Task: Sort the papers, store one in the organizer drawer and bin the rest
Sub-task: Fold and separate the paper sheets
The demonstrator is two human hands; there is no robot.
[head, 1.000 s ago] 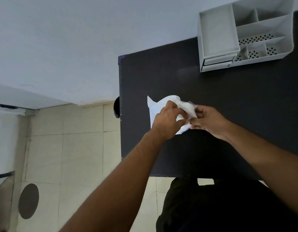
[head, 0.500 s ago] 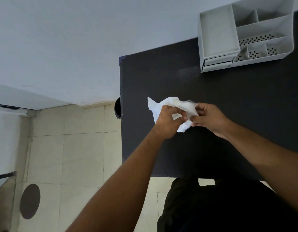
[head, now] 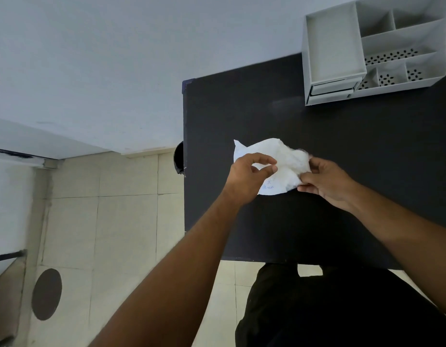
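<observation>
Left hand (head: 252, 175): thumb and forefinger nipping the crumpled papers' (head: 283, 162) near edge
Right hand (head: 324, 181): pinching the opposite side, likely teasing sheets apart
Papers: held just above the desk (head: 317, 126)
Organizer (head: 367, 48): far corner, drawer shut

Paper (head: 287, 161) lies on table (head: 367, 151), organizer (head: 372, 48) behind right.

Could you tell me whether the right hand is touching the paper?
Touching: the head view shows the right hand pinching the crumpled paper's right edge.
</observation>
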